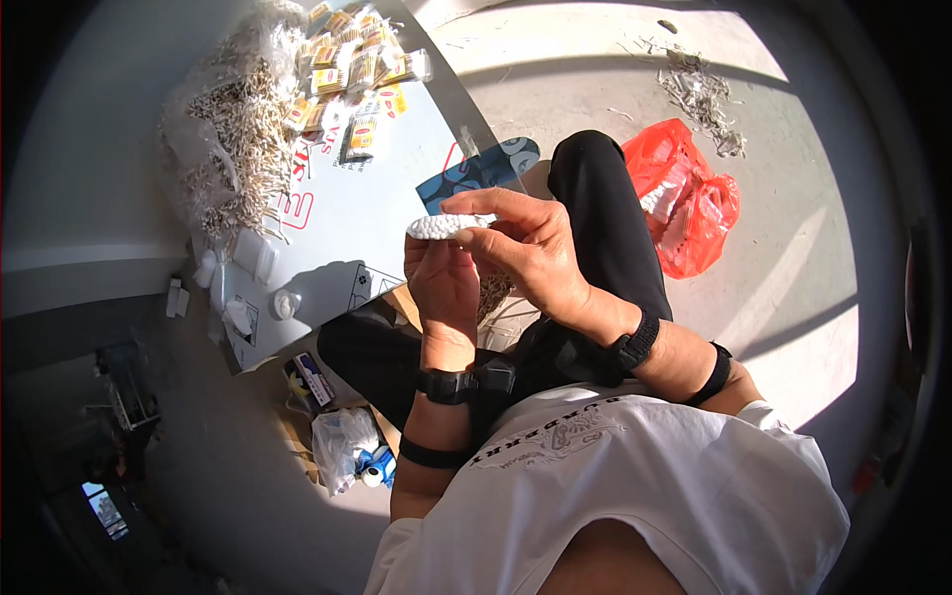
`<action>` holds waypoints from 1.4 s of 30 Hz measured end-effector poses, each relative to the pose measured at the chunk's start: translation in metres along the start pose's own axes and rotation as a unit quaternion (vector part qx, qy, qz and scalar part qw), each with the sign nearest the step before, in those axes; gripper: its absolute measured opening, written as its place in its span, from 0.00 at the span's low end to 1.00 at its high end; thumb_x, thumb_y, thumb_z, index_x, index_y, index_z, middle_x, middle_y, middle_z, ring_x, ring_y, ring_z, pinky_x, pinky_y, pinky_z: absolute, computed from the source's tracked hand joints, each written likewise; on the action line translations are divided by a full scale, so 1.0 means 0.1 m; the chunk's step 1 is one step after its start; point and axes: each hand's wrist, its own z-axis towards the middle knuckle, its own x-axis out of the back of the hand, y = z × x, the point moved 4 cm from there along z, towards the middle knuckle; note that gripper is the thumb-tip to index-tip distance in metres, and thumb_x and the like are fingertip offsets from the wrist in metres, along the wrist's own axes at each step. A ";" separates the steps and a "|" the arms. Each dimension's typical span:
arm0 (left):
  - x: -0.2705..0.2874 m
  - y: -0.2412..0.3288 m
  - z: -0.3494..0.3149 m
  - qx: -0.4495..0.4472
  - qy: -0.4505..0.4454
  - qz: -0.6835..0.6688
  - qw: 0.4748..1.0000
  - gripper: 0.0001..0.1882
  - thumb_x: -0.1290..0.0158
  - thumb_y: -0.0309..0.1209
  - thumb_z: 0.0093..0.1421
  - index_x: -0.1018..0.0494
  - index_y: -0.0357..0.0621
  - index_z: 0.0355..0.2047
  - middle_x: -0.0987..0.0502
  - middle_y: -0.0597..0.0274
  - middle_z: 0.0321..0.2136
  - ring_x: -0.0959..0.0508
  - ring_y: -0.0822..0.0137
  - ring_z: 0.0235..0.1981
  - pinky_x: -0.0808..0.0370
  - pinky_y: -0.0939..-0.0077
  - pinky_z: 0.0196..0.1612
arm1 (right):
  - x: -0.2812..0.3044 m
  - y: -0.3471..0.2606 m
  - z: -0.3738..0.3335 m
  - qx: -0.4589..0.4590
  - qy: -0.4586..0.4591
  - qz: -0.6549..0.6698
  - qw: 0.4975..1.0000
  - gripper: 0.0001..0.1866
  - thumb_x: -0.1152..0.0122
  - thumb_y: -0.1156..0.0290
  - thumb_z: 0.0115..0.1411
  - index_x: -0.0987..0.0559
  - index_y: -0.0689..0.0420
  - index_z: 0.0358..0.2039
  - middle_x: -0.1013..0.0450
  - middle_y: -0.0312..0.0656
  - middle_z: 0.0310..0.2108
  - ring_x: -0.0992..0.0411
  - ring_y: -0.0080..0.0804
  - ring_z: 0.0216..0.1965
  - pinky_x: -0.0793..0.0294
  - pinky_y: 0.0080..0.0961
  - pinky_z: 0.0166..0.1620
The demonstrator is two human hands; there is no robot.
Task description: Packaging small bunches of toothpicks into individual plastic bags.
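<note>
A bundle of cotton swabs [446, 227] is held up above my lap, its white, bumpy tips packed together in an oval. My left hand [441, 283] grips it from below, with the fingers partly hidden. From the right, my right hand [535, 243] pinches its edge between thumb and fingers. To the left, on the table, a large heap of loose cotton swabs [253, 129] spills from a clear plastic bag [193, 124]. Beside the heap lie several small clear packets [362, 137] with yellow and red labels.
The grey table [327, 233] has a dark corner near my knee. Clear plastic containers [260, 260] stand at its near left. A red plastic bag [684, 203] with white contents lies on the floor at right, near scattered swabs [699, 94]. Below the table is a whitish bag [342, 444].
</note>
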 end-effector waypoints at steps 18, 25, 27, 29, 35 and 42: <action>-0.08 0.03 -0.03 -0.007 -0.010 -0.035 0.999 0.08 0.45 0.25 0.59 0.27 0.43 0.39 0.22 0.60 0.37 0.21 0.64 0.38 0.22 0.75 0.38 | 0.04 0.07 0.04 -0.033 0.035 0.100 0.994 0.09 0.45 0.75 0.61 0.21 0.68 0.36 0.23 0.42 0.27 0.26 0.23 0.26 0.24 0.18 0.31; 0.04 0.04 0.03 -0.011 -0.024 -0.031 0.999 0.10 0.43 0.24 0.57 0.27 0.41 0.39 0.22 0.59 0.37 0.22 0.62 0.40 0.23 0.70 0.44 | 0.04 0.08 0.04 -0.055 0.037 0.135 0.989 0.10 0.45 0.75 0.61 0.21 0.69 0.36 0.24 0.43 0.26 0.25 0.26 0.26 0.23 0.20 0.31; 0.02 0.02 0.01 -0.009 -0.025 -0.036 0.999 0.11 0.43 0.25 0.57 0.27 0.41 0.40 0.22 0.59 0.37 0.22 0.62 0.40 0.23 0.70 0.44 | 0.06 0.08 0.06 -0.056 0.036 0.143 0.987 0.10 0.46 0.75 0.61 0.21 0.69 0.36 0.24 0.43 0.26 0.25 0.26 0.26 0.24 0.20 0.31; -0.01 0.03 0.01 -0.007 -0.025 -0.041 0.999 0.11 0.42 0.25 0.56 0.28 0.40 0.40 0.22 0.59 0.37 0.22 0.62 0.40 0.24 0.70 0.45 | 0.07 0.09 0.06 -0.057 0.035 0.151 0.986 0.10 0.46 0.75 0.61 0.21 0.69 0.37 0.24 0.43 0.26 0.24 0.27 0.26 0.24 0.19 0.31; -0.02 0.04 0.01 0.011 -0.071 -0.030 0.997 0.13 0.41 0.25 0.55 0.28 0.40 0.41 0.23 0.57 0.39 0.22 0.62 0.42 0.24 0.69 0.49 | 0.09 0.05 0.05 -0.043 -0.009 0.071 0.997 0.10 0.46 0.76 0.61 0.22 0.66 0.41 0.23 0.41 0.36 0.27 0.21 0.34 0.25 0.18 0.39; -0.06 0.00 -0.01 -0.001 -0.035 -0.022 0.999 0.13 0.43 0.24 0.55 0.30 0.39 0.40 0.24 0.57 0.37 0.22 0.64 0.41 0.24 0.69 0.49 | 0.01 -0.18 0.04 0.191 -0.026 -0.276 0.942 0.17 0.28 0.75 0.48 0.20 0.60 0.40 0.29 0.40 0.37 0.29 0.28 0.38 0.29 0.19 0.38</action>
